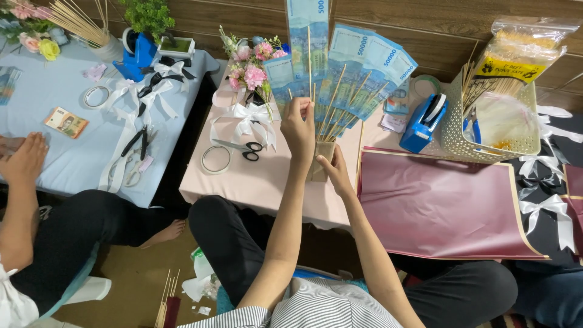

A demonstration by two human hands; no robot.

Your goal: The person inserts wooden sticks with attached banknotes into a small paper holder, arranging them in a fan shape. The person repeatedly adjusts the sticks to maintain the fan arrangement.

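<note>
Dark brown wood-panelled wall [425,24] at rear; low pale pink table [267,182] beside light blue table [67,164]; tan floor [133,279]; even light.

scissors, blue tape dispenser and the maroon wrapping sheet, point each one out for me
scissors [245,148], head view, on the crossing just above the black handles
blue tape dispenser [420,124], head view, on its blue side body
maroon wrapping sheet [437,206], head view, on the bare middle of the sheet

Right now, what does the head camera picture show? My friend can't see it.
The left hand and right hand hold a fan of blue banknotes on thin wooden sticks over a pink table. Scissors, pink flowers and a dark pink paper sheet lie nearby.
</note>
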